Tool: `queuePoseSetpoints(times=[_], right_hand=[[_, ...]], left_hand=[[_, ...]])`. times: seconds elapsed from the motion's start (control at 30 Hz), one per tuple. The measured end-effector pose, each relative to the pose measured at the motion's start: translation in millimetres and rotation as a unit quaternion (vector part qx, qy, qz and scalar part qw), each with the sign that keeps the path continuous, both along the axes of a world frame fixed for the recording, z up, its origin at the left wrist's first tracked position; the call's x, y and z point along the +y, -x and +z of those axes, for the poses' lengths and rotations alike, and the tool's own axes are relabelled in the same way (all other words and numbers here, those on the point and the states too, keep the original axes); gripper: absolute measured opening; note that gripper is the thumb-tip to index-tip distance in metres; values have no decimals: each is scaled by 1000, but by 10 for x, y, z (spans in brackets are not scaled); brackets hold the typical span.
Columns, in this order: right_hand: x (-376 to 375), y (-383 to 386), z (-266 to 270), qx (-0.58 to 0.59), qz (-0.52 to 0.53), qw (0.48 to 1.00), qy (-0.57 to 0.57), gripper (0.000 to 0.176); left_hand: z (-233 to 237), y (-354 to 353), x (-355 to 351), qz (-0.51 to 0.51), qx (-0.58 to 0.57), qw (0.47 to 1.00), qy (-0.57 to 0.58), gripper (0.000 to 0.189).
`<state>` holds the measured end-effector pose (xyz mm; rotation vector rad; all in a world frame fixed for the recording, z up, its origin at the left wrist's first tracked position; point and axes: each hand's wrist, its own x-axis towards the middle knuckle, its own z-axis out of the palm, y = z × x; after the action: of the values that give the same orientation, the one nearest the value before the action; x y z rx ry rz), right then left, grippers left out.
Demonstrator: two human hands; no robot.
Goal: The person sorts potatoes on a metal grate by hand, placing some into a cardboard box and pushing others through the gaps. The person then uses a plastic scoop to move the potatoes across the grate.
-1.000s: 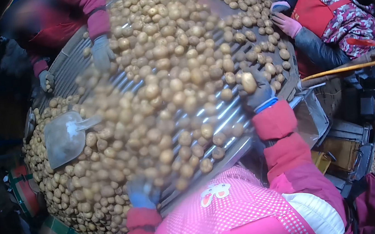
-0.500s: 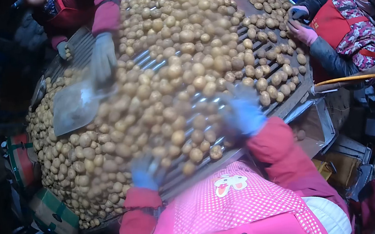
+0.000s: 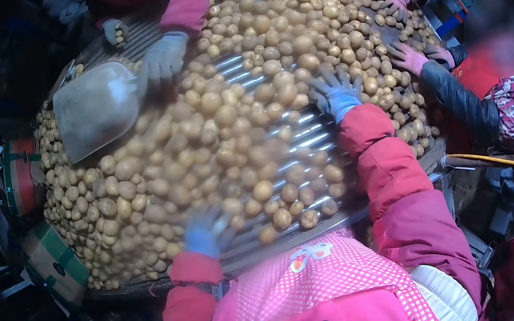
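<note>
Potatoes (image 3: 263, 190) cover a slatted metal sorting table (image 3: 311, 134). My right hand (image 3: 336, 93), in a blue-grey glove, lies on the potatoes near the middle of the table, its fingers spread. Close to the near edge, my left hand (image 3: 203, 231), gloved the same way, touches the lower part of the pile; it is somewhat blurred, but its fingers are apart. Bare metal bars show just below my right hand. Neither hand grips a potato that I can see.
At the upper left, a co-worker's gloved hand (image 3: 164, 58) holds a large scoop (image 3: 96, 109). Co-workers' pink-gloved hands (image 3: 409, 58) reach in from the right. Green-and-red boxes (image 3: 57, 262) stand at the left, and a yellow hose (image 3: 498, 161) runs at the right.
My right hand has moved up and forward across the potatoes, baring more bars beneath it. My left hand has barely moved. The view has shifted, and the co-worker's scoop appears more upright.
</note>
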<state>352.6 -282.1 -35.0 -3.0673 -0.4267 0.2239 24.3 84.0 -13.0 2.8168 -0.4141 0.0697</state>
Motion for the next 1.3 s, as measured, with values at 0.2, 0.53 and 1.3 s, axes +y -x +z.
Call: queuePoseSetpoints(times=[0.2,0.53,1.3], right_hand=[[-514,-327,440,55,-56,996,44,43],[596,148,503,-204,149,962,-105,22],[650,-741,408,-112,130,981,-85,56]], left_hand=[[-20,19,65,-10,-7,1000,3,43],[-20,-5,19,-11,2,1000,-1,45],[-160,52,95,34,63,997,39,42]])
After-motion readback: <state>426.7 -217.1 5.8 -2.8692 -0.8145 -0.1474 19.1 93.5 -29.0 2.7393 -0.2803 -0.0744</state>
